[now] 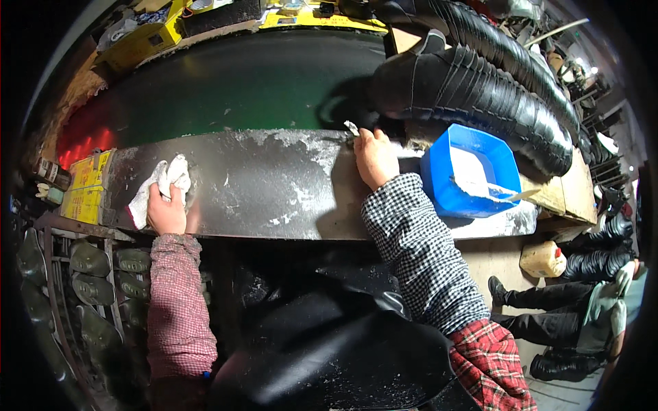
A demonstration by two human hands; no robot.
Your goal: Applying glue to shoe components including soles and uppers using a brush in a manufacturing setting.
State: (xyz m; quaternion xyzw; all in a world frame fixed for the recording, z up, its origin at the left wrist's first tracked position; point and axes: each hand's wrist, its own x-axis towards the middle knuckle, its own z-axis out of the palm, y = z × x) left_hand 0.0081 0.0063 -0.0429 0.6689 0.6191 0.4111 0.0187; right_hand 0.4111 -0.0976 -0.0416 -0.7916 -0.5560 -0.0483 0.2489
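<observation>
At the left of the metal-topped bench (253,185), my left hand (166,211) is closed on a crumpled white cloth glove (164,179), which rests against the worktop. My right hand (376,159) is at the bench's right half, its fingers bent together. A small whitish piece (351,128) shows just past the fingertips; I cannot make out what it is or how it is held. Right beside that wrist stands a blue plastic tub (441,179) with white matter inside. A pale stick (522,194) lies across its near rim.
Behind the tub lie long rows of nested black shiny pieces (480,103), like shoe uppers. A dark green belt surface (253,82) runs behind the worktop. Yellow boxes (147,44) stand at the back. Dark moulded pieces (92,288) fill a rack lower left. A person (596,308) is at right.
</observation>
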